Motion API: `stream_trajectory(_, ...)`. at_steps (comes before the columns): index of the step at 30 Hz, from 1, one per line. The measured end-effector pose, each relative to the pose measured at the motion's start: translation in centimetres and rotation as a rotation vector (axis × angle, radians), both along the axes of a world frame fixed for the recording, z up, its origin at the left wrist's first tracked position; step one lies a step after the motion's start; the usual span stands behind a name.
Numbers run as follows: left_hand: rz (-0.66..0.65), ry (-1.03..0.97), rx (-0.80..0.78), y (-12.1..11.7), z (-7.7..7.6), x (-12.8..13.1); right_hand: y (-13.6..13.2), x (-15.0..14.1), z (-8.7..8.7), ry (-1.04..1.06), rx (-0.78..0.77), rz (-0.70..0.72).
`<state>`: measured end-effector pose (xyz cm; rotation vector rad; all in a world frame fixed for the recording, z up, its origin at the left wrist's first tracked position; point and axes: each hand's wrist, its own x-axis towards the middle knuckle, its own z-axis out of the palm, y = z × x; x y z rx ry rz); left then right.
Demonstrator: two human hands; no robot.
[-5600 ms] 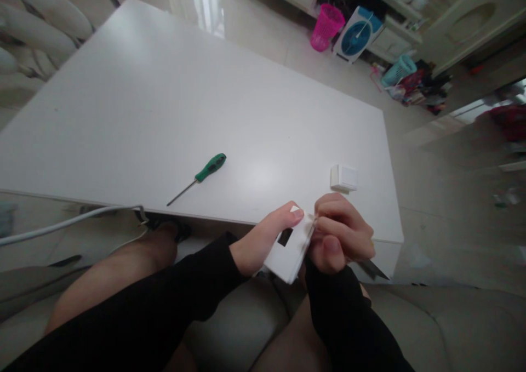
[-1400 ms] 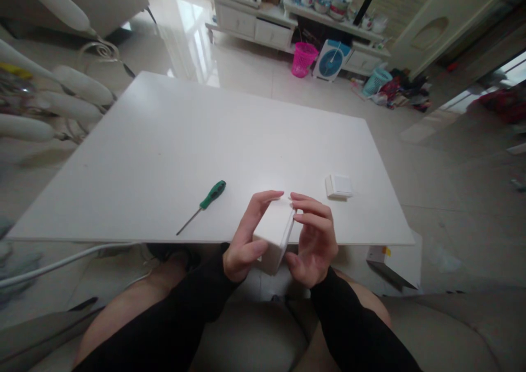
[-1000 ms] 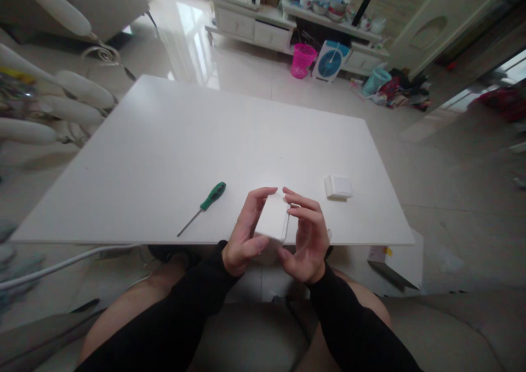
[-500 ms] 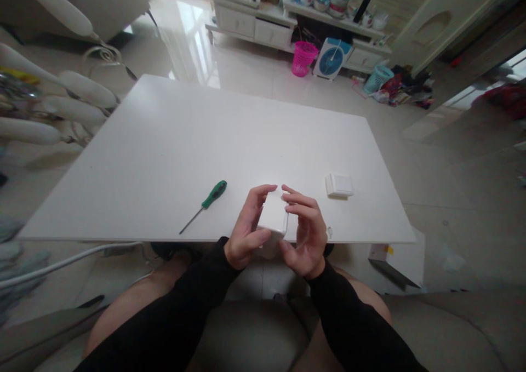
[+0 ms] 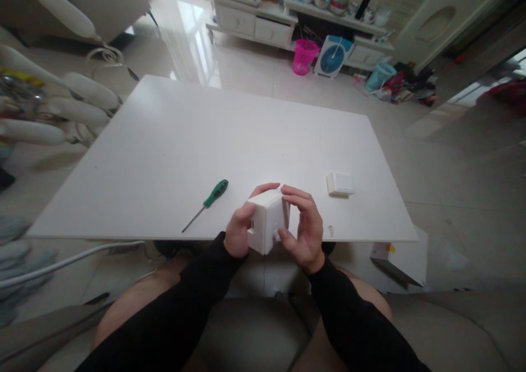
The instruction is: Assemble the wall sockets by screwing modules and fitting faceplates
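Observation:
Above the table's front edge, a white plastic electrical box [image 5: 266, 218] with a square front panel is tilted, its panel facing right. My left hand [image 5: 240, 227] is closed around its left side, thumb on the near side and fingers behind the top. My right hand [image 5: 303, 224] grips the panel side, fingertips at the upper edge and thumb against the panel's lower part. A green-handled screwdriver [image 5: 215, 194] lies to the left on the white table [image 5: 230, 125]. A second white box, with a switch-like panel [image 5: 341, 183], sits to the right.
Near the table's front right edge lies a small metallic piece [image 5: 331, 230]. An open carton [image 5: 402, 257] stands on the floor below right. Beyond the table are a pink basket [image 5: 304, 57], a blue fan [image 5: 332, 57] and a white cabinet [image 5: 255, 27].
The white electrical box has been turned in my hands, so its panel now faces right. My left thumb has shifted up along its side, and my right thumb now presses on the panel.

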<state>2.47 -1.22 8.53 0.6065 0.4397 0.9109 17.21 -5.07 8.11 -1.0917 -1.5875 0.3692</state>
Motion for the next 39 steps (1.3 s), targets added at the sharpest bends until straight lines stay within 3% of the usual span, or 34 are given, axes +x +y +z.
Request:
stream_trajectory(3,-0.122,-0.118,-0.195,0.7,0.5,-0.4,0.2,0.1,-0.2,0.014,0.007,-0.043)
stream_trajectory(6,-0.153,-0.183,-0.291,1.4,0.6,-0.6,0.2,0.0,-0.1,0.014,0.020,-0.051)
stream_trajectory(12,-0.213,-0.248,-0.340,1.7,0.2,-1.0,0.1,0.0,0.5,-0.069,-0.052,0.058)
stream_trajectory(18,-0.288,-0.184,-0.332,2.3,0.0,-1.5,0.1,0.4,0.5,-0.114,-0.074,0.079)
stream_trajectory(23,-0.166,-0.085,-0.230,3.4,0.0,-2.1,0.5,0.7,0.4,-0.245,-0.088,0.017)
stream_trajectory(27,-0.060,-0.034,-0.132,3.1,-0.5,-1.7,0.9,0.1,-0.7,-0.114,-0.196,-0.119)
stream_trajectory(33,0.064,0.083,0.099,3.0,-1.8,-0.8,1.3,-1.4,-2.2,0.062,-0.328,-0.069)
stream_trajectory(36,0.079,0.162,0.238,3.2,-2.4,-1.2,1.5,-1.4,-2.3,0.037,-0.298,-0.016)
stream_trajectory(39,0.116,0.210,0.369,3.2,-2.9,-1.5,1.6,-0.7,-2.3,0.061,-0.166,-0.047)
